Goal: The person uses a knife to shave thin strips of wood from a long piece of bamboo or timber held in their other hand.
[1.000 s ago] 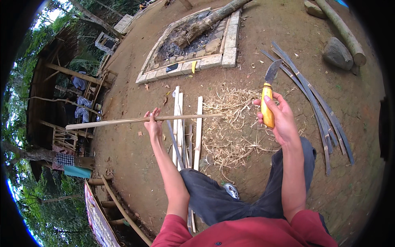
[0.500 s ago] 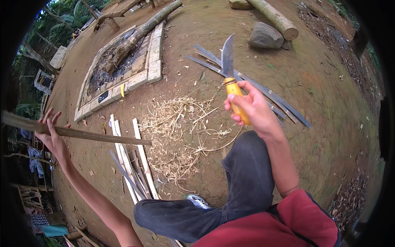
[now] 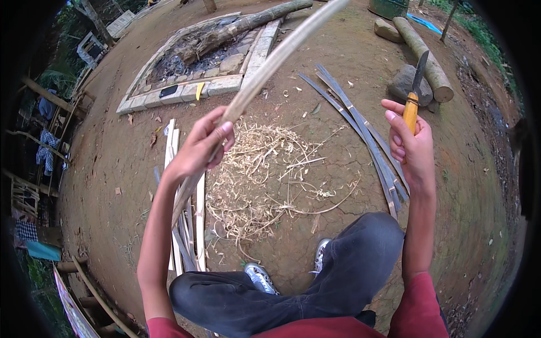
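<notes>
My left hand [image 3: 200,145] is closed round a long, pale brown bamboo strip [image 3: 276,65]. The strip slants from beside my left knee up past the far brick edging, off the ground. In my right hand [image 3: 414,149], raised on the right, is a knife [image 3: 411,115] with a yellow handle and a dark, curved blade pointing up and away. The index finger of that hand is stretched out while the others wrap the handle. Blade and strip are well apart. Between my hands, curly pale shavings [image 3: 253,191] lie heaped on the dirt.
Pale split strips [image 3: 200,225] lie by my left knee; dark bamboo strips [image 3: 366,138] lie on the right. Ahead is a brick-edged fire pit [image 3: 222,85] with a charred log [image 3: 236,31]; a phone [image 3: 168,91] rests on its edging. A stone [image 3: 403,84] and log [image 3: 439,79] are far right.
The strip has swung from pointing across at the left to slanting up and away, as my left hand came inward. The knife has moved right. My view has shifted, showing both shoes.
</notes>
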Motion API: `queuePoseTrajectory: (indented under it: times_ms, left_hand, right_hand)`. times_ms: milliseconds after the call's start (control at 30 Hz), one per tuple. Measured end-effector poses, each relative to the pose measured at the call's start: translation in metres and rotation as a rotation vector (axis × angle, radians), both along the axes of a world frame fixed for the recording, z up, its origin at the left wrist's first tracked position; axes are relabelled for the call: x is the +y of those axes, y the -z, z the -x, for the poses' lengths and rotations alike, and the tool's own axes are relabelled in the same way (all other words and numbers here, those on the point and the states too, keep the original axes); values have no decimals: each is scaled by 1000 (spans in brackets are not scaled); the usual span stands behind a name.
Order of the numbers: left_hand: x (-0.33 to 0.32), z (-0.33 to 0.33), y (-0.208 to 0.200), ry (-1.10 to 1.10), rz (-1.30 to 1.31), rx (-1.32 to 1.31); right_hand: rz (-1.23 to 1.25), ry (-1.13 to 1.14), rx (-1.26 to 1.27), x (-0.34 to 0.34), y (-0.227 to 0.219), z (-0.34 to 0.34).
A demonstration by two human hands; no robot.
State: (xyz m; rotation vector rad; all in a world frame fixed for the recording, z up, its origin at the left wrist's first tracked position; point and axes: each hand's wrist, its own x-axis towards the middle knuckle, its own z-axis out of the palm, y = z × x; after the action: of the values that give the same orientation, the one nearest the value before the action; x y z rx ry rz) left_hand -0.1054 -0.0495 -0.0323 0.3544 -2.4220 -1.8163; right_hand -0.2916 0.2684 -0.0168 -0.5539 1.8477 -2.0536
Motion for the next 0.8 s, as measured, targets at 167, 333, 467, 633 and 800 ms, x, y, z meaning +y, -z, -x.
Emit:
queuePoseTrajectory:
  times_ms: [167, 333, 467, 633, 800]
  left_hand:
    - [9, -34, 48, -51, -142, -245]
    - [15, -48, 52, -67, -178, -370]
    - [20, -52, 52, -46, -179, -431]
    - [25, -54, 49, -46, -167, -486]
    - [32, -63, 47, -136, -97, -565]
  right_hand:
    - [-93, -87, 59, -22, 17, -8]
    - [-151, -146, 150, -42, 32, -5]
    - [-213, -179, 226, -64, 51, 6]
    - [-195, -161, 287, -80, 64, 21]
    - [-299, -144, 592, -71, 68, 51]
